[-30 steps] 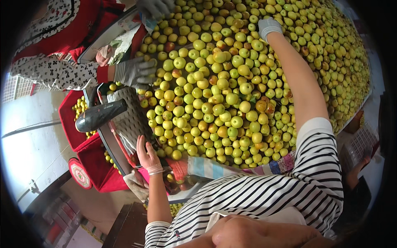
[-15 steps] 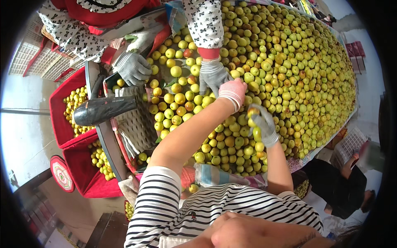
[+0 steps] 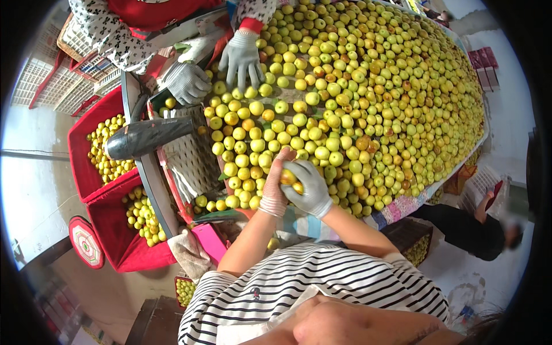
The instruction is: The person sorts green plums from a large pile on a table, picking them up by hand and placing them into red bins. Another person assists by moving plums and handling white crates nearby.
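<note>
Two yellow fruits [image 3: 287, 177], roundish, no clear long axis: between the person's hands, against the grey-gloved right hand [image 3: 309, 187], whose fingers curl round them. Left hand [image 3: 273, 188], pink-striped glove: just beside, fingers extended; whether it also grips cannot be told. Loose yellow-green fruit bed [image 3: 397, 121]: beyond the hands and to their right. Pale slatted belt [image 3: 188, 155]: left of the hands, nearer the left one, loose fruits between. Black hair dryer [image 3: 149, 138]: partly over the belt. Red fabric-lined bin [image 3: 106, 227]: farther left. Co-worker's grey-gloved hands [image 3: 242, 60]: beyond, up-left, well apart.
</note>
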Motion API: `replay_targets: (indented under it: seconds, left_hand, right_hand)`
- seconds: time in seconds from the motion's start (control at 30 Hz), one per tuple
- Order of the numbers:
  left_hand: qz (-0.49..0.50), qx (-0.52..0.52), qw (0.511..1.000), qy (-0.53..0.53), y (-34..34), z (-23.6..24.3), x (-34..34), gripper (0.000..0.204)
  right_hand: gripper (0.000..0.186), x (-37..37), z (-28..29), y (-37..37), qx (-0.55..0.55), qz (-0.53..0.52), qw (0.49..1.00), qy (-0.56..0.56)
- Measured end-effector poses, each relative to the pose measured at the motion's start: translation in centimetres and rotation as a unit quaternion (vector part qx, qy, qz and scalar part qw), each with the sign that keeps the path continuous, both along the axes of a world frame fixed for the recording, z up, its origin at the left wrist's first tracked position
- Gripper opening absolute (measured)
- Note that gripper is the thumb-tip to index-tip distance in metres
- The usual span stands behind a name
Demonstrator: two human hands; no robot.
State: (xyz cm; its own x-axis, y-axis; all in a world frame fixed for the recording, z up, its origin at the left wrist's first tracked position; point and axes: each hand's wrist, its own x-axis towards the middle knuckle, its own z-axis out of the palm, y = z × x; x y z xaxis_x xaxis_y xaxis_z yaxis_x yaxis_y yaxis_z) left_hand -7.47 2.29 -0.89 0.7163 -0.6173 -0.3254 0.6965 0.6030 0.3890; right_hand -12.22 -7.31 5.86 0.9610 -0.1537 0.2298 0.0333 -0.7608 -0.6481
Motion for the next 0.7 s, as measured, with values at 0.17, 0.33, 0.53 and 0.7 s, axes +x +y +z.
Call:
replay_targets:
  seconds: [0.17, 0.33, 0.53, 0.7]
  left_hand:
    - [0.075, -0.142, 0.981, 0.110, 0.9, 1.1, 1.3, 0.067]
    - [0.072, -0.104, 0.982, 0.142, 0.0, 0.1, 1.6, 0.060]
    - [-0.013, -0.245, 0.953, 0.179, 0.8, -0.9, 1.7, 0.064]
    - [0.008, -0.264, 0.936, 0.233, 0.3, 1.1, 1.7, 0.063]
  right_hand:
    - [0.049, 2.3, -1.2, 1.3, -0.156, 0.056, 0.986, -0.036]
    - [0.045, 3.9, -0.3, 2.1, -0.169, 0.037, 0.981, -0.083]
    - [0.042, 5.4, -0.2, -0.1, -0.139, 0.077, 0.981, -0.107]
    - [0.047, 3.4, -1.6, -10.2, -0.339, -0.104, 0.935, 0.015]
